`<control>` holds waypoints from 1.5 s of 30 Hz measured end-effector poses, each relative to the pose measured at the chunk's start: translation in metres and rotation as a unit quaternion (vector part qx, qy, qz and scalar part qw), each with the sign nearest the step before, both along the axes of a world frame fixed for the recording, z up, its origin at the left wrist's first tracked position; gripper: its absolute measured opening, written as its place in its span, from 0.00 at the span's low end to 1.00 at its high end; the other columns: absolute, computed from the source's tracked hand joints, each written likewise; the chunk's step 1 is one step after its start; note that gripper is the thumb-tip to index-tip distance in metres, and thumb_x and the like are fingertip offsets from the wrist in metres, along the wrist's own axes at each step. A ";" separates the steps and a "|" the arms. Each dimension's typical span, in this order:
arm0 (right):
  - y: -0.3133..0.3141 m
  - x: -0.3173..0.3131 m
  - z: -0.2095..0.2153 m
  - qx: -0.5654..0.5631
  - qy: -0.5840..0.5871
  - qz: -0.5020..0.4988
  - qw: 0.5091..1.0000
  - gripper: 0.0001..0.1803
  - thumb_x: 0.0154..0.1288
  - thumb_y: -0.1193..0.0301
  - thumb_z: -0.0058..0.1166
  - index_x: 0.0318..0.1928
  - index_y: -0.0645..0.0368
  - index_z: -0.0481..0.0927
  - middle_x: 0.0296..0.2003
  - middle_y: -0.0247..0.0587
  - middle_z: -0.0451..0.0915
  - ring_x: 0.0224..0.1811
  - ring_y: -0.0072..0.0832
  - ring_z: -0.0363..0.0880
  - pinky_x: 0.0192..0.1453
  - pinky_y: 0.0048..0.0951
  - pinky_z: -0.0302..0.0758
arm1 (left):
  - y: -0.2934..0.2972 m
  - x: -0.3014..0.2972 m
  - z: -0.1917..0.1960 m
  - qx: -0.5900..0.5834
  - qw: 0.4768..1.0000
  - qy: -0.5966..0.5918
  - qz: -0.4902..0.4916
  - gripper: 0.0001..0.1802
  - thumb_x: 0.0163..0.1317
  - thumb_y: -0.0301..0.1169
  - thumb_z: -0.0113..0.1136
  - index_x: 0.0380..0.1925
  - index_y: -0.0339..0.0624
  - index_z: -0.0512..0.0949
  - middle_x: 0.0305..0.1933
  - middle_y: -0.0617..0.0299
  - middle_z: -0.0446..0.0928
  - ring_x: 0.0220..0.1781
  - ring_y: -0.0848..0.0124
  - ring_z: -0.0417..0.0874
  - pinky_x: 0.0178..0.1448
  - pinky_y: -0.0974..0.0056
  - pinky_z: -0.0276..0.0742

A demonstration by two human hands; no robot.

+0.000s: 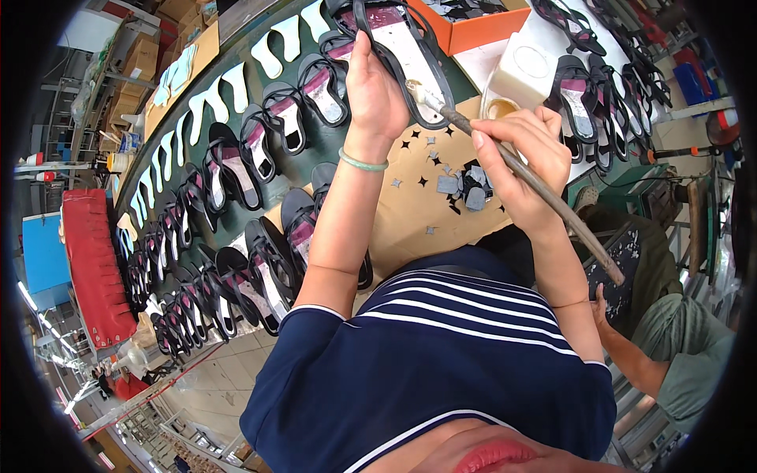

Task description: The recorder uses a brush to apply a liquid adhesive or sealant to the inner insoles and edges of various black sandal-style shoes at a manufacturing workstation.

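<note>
A black strappy sandal with a pale inner sole is tilted up in my left hand, whose fingers go behind it and out of sight. My right hand is wrapped round the long wooden handle of a brush. The brush's whitish, glue-coated head touches the heel end of the sole. Just above my right hand, a cup of yellowish liquid stands beside a white plastic container. Under the sandal, grey pads and small black star-shaped scraps lie on brown cardboard.
Rows of sandals and pale insoles cover the green table at left. An orange box of dark pieces stands at the back. More sandals sit at right. Another person's arm comes in at lower right.
</note>
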State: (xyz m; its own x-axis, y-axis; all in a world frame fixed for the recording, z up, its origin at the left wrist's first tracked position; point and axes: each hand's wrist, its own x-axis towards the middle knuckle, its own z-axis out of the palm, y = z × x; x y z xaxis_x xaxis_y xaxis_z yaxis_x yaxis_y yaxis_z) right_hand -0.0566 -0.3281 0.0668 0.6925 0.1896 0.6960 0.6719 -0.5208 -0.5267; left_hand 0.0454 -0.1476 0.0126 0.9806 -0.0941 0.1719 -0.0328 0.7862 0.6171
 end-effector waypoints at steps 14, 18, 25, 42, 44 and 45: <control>-0.050 0.050 0.054 -0.113 0.054 0.239 0.963 0.04 0.54 0.73 0.62 0.29 0.60 0.84 0.22 0.36 0.79 0.24 0.25 0.71 0.38 0.28 0.59 | 0.007 0.009 0.017 -0.065 0.975 0.008 -0.214 0.31 0.75 0.50 0.29 0.61 0.36 0.67 0.57 0.47 0.76 0.55 0.53 0.80 0.62 0.46 0.75; -0.056 0.072 0.073 -0.147 0.087 0.310 0.935 0.08 0.56 0.69 0.63 0.30 0.62 0.85 0.24 0.38 0.80 0.27 0.26 0.73 0.36 0.30 0.65 | 0.003 0.012 0.026 -0.050 0.955 0.006 -0.292 0.31 0.76 0.49 0.29 0.61 0.34 0.68 0.58 0.46 0.76 0.57 0.53 0.80 0.64 0.47 0.75; -0.046 0.091 0.115 -0.189 0.204 0.436 0.856 0.07 0.57 0.76 0.63 0.36 0.66 0.85 0.30 0.43 0.83 0.33 0.30 0.79 0.40 0.29 0.70 | -0.017 0.002 0.059 0.035 0.932 0.088 -0.350 0.30 0.75 0.49 0.36 0.62 0.36 0.68 0.59 0.54 0.77 0.58 0.63 0.79 0.64 0.58 0.74; -0.027 0.102 0.135 -0.246 0.330 0.467 0.783 0.10 0.59 0.80 0.62 0.42 0.65 0.85 0.35 0.46 0.85 0.37 0.29 0.82 0.43 0.26 0.76 | -0.043 0.025 0.047 0.174 0.808 0.035 -0.561 0.16 0.76 0.35 0.43 0.47 0.35 0.75 0.41 0.57 0.82 0.36 0.74 0.87 0.39 0.69 0.88; -0.023 0.103 0.137 -0.250 0.331 0.475 0.776 0.10 0.58 0.79 0.62 0.42 0.64 0.86 0.35 0.45 0.85 0.38 0.29 0.82 0.44 0.26 0.76 | -0.050 0.022 0.045 0.263 0.824 0.008 -0.501 0.14 0.74 0.37 0.47 0.44 0.38 0.76 0.40 0.59 0.82 0.35 0.76 0.86 0.36 0.72 0.87; -0.022 0.105 0.134 -0.259 0.315 0.475 0.779 0.09 0.58 0.78 0.62 0.41 0.64 0.86 0.35 0.44 0.85 0.38 0.29 0.82 0.44 0.26 0.76 | -0.048 0.019 0.045 0.282 0.820 0.002 -0.498 0.14 0.74 0.37 0.47 0.44 0.38 0.76 0.40 0.60 0.82 0.35 0.77 0.86 0.37 0.72 0.87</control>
State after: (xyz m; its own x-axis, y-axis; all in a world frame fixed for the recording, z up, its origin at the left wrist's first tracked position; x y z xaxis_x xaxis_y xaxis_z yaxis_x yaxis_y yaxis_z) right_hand 0.0482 -0.3504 0.2005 0.2407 0.9683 -0.0668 0.5767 -0.1980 -0.7926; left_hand 0.0640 -0.1959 0.0580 0.3691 -0.9122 -0.1780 0.4548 0.0102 0.8906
